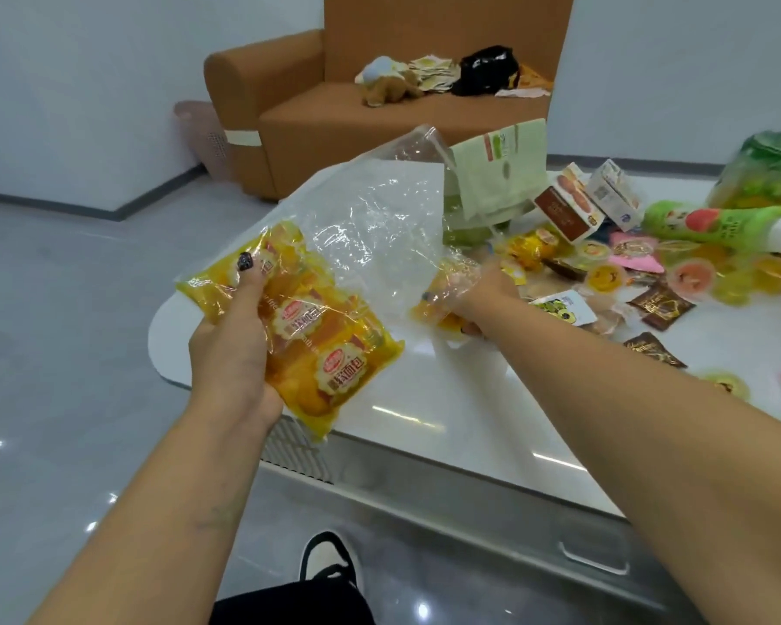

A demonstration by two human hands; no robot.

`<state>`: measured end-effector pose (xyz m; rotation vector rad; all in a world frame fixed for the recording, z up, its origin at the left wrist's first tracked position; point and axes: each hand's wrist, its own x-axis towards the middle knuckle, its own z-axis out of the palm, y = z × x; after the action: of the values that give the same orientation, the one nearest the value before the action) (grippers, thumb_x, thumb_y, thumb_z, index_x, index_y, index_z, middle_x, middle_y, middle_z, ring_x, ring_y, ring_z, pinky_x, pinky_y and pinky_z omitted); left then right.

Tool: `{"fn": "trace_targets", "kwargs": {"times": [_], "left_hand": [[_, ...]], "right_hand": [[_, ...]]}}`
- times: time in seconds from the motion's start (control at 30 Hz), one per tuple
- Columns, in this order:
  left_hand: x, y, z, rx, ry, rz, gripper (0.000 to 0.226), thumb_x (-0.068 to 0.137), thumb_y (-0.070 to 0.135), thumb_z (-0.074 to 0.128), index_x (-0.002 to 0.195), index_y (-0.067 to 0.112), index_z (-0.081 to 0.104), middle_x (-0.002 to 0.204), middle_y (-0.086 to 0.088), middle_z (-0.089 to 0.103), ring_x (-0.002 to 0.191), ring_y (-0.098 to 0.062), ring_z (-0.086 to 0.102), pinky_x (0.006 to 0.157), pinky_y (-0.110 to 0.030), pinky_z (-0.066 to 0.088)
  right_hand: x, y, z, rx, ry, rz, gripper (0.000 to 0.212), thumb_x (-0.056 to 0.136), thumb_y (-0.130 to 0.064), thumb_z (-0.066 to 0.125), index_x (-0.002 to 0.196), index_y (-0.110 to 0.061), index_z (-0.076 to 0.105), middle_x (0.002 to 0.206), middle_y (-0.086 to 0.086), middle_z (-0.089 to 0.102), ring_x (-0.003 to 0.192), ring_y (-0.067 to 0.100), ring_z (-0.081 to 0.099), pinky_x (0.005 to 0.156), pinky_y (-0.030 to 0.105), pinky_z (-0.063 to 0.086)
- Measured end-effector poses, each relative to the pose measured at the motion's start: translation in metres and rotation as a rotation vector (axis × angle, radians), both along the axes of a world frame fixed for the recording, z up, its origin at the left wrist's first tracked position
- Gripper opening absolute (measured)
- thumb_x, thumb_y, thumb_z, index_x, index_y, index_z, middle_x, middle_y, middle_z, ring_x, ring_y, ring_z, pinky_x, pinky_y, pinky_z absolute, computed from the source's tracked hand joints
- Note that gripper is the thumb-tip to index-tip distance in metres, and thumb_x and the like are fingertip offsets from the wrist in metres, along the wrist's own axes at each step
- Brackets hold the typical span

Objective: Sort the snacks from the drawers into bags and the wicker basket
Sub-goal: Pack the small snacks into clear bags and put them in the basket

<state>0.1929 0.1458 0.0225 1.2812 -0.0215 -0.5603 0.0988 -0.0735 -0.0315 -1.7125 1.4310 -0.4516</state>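
Observation:
My left hand (233, 349) grips a clear plastic bag (370, 227) by its lower end, where several yellow bread packs (330, 354) lie inside it, above the white table's (447, 399) left corner. My right hand (483, 295) is inside the bag's other side and holds another yellow pack (434, 309). The bag's loose top stands up between my hands. Loose snacks (677, 272) are scattered over the table's right part: jelly cups, brown sachets, pink packets.
A pale green bag (497, 178), two small boxes (569, 209) and a green bottle (718, 223) lie behind the snacks. A green-lidded jar (767, 173) stands far right. An orange sofa (379, 106) with clutter stands beyond, a pink bin (204, 137) beside it.

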Motion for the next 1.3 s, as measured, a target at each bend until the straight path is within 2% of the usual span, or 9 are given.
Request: {"fn": "trace_targets", "kwargs": {"times": [0.1, 0.27, 0.4, 0.53, 0.83, 1.03, 1.17, 1.23, 1.3], "left_hand": [[0.002, 0.003, 0.002, -0.004, 0.007, 0.002, 0.037, 0.083, 0.047, 0.073, 0.111, 0.024, 0.066, 0.090, 0.001, 0.077, 0.077, -0.021, 0.075, 0.071, -0.049, 0.060], [-0.006, 0.001, 0.001, -0.030, 0.081, -0.099, 0.037, 0.083, 0.048, 0.073, 0.110, 0.023, 0.067, 0.092, -0.002, 0.077, 0.082, -0.025, 0.075, 0.073, -0.050, 0.059], [-0.023, -0.004, -0.003, -0.016, 0.073, -0.181, 0.042, 0.081, 0.046, 0.075, 0.113, 0.020, 0.068, 0.094, -0.005, 0.077, 0.081, -0.027, 0.075, 0.077, -0.053, 0.058], [-0.048, -0.012, -0.007, 0.018, 0.014, -0.291, 0.042, 0.083, 0.043, 0.073, 0.116, 0.018, 0.066, 0.094, -0.007, 0.077, 0.082, -0.028, 0.075, 0.074, -0.051, 0.059], [-0.095, -0.037, -0.013, 0.079, -0.136, -0.466, 0.033, 0.089, 0.034, 0.067, 0.117, 0.017, 0.065, 0.100, -0.007, 0.076, 0.086, -0.026, 0.075, 0.071, -0.043, 0.061], [-0.115, -0.056, -0.015, 0.088, -0.176, -0.479, 0.039, 0.085, 0.039, 0.069, 0.118, 0.018, 0.064, 0.104, -0.006, 0.075, 0.094, -0.027, 0.073, 0.089, -0.054, 0.055], [-0.123, -0.064, -0.011, 0.048, -0.165, -0.463, 0.035, 0.085, 0.037, 0.069, 0.115, 0.019, 0.065, 0.103, -0.005, 0.076, 0.094, -0.026, 0.073, 0.090, -0.053, 0.055], [-0.124, -0.068, -0.007, 0.036, -0.164, -0.465, 0.035, 0.086, 0.036, 0.068, 0.116, 0.018, 0.065, 0.103, -0.006, 0.076, 0.093, -0.026, 0.073, 0.089, -0.052, 0.056], [-0.124, -0.070, -0.002, 0.028, -0.172, -0.459, 0.034, 0.087, 0.035, 0.067, 0.116, 0.017, 0.065, 0.101, -0.005, 0.076, 0.091, -0.025, 0.074, 0.085, -0.049, 0.058]], "right_hand": [[-0.007, 0.014, 0.003, 0.085, -0.066, -0.025, 0.106, 0.069, -0.026, 0.083, 0.151, -0.030, 0.015, 0.110, 0.008, 0.056, 0.063, 0.023, 0.058, 0.049, 0.031, 0.052], [-0.067, 0.035, 0.019, 0.137, -0.270, 0.031, 0.063, 0.073, -0.026, 0.082, 0.123, -0.020, 0.045, 0.109, 0.006, 0.059, 0.086, 0.021, 0.062, 0.060, 0.030, 0.054], [-0.142, 0.032, 0.051, 0.184, -0.389, 0.094, 0.024, 0.074, -0.015, 0.080, 0.093, -0.014, 0.066, 0.092, 0.011, 0.068, 0.078, 0.025, 0.056, 0.063, 0.031, 0.043], [-0.196, 0.028, 0.065, 0.086, -0.563, -0.024, 0.027, 0.073, -0.004, 0.077, 0.093, -0.017, 0.064, 0.100, 0.012, 0.072, 0.089, 0.029, 0.069, 0.085, 0.041, 0.054], [-0.244, 0.026, 0.064, 0.278, -0.817, 0.025, 0.008, 0.094, -0.014, 0.055, 0.088, -0.015, 0.061, 0.070, -0.001, 0.070, 0.070, 0.015, 0.069, 0.071, 0.037, 0.061], [-0.246, 0.024, 0.059, 0.461, -0.857, 0.187, 0.045, 0.073, -0.018, 0.059, 0.116, -0.006, 0.059, 0.109, 0.016, 0.070, 0.100, 0.032, 0.068, 0.083, 0.046, 0.058], [-0.248, 0.015, 0.059, 0.522, -0.797, 0.264, 0.046, 0.075, -0.024, 0.068, 0.118, -0.007, 0.061, 0.122, 0.018, 0.065, 0.113, 0.033, 0.062, 0.098, 0.050, 0.049], [-0.252, 0.009, 0.060, 0.536, -0.761, 0.315, 0.054, 0.066, -0.028, 0.079, 0.113, -0.008, 0.063, 0.113, 0.017, 0.069, 0.101, 0.030, 0.068, 0.088, 0.046, 0.056], [-0.258, 0.003, 0.064, 0.523, -0.725, 0.394, 0.029, 0.071, -0.024, 0.072, 0.095, -0.009, 0.065, 0.084, 0.008, 0.074, 0.070, 0.018, 0.071, 0.062, 0.030, 0.060]]}}
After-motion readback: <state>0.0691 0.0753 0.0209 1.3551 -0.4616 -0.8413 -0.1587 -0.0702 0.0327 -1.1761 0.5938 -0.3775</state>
